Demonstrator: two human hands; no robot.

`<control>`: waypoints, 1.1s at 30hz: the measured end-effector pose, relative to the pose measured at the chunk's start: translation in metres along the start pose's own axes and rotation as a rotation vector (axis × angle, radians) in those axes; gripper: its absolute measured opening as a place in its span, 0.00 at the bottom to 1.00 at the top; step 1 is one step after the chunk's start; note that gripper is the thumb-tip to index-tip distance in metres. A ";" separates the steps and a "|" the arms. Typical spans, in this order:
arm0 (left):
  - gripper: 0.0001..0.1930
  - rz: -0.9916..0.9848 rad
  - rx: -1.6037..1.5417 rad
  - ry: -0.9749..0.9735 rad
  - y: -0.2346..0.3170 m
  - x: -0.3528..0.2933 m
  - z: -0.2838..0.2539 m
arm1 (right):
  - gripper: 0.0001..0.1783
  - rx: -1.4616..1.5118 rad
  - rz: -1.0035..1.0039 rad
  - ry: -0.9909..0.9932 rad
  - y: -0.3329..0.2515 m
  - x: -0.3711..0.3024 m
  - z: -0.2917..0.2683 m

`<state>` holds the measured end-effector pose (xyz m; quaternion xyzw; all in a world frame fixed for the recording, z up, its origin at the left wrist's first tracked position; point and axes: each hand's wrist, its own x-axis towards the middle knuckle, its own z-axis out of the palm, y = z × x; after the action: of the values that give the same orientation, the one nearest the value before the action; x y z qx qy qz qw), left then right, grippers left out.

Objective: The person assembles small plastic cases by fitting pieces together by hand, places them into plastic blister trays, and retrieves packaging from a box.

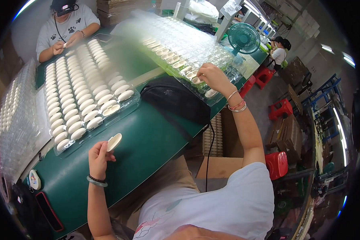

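Head view: saw one cream oval shell (114,142) pinched by an end between thumb and fingers of the left hand (99,158), tilted, hollow face showing, above the green table (148,136) and apart from the left tray (135,103). Saw the right hand (213,76) over the right tray (227,72), fingers bunched narrow at an open shell (196,80) near the end of a row; could not tell whether gripping or merely touching.

Risked losing the left shell through so small a hold: with curved sides and only one end caught, could have let it twist or slip out, then roll toward the near table edge. Risked, on the right, knocking neighbouring shells askew, because of close spacing around crowded fingertips. Might also have hooked the bracelets (237,106) on the thin clear plastic and dragged a whole row out of line. Could likewise have bumped the black pouch (174,98), just beside the right tray, with a low pass, and so jolted the tray. Could not judge the firmness of either grip.
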<state>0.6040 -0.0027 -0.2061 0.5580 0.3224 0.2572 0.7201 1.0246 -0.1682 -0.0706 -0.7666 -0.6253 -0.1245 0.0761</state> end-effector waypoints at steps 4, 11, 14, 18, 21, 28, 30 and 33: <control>0.14 -0.003 -0.025 0.027 0.001 0.000 -0.002 | 0.04 0.242 0.102 0.052 0.003 -0.001 -0.015; 0.14 -0.016 -0.064 0.031 0.002 -0.002 -0.001 | 0.09 1.464 0.330 0.081 -0.049 -0.013 -0.022; 0.14 -0.045 -0.075 0.038 0.003 -0.003 -0.003 | 0.09 1.841 0.325 -0.027 -0.082 -0.008 -0.008; 0.13 -0.038 -0.066 0.069 0.007 -0.006 -0.005 | 0.11 2.145 0.233 -0.298 -0.122 0.006 0.016; 0.14 -0.038 -0.070 0.083 0.014 -0.003 0.000 | 0.13 2.047 0.214 -0.338 -0.165 0.020 0.036; 0.14 0.057 -0.037 0.170 0.013 0.001 -0.009 | 0.07 1.543 0.025 -0.345 -0.259 0.043 0.092; 0.14 0.049 -0.017 0.215 0.014 0.002 -0.010 | 0.06 1.455 0.011 -0.310 -0.261 0.043 0.101; 0.14 0.061 -0.019 0.185 0.009 0.000 -0.010 | 0.05 1.330 0.022 -0.244 -0.264 0.037 0.106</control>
<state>0.5964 0.0054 -0.1985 0.5346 0.3678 0.3325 0.6844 0.7831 -0.0499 -0.1713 -0.5715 -0.5652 0.3750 0.4619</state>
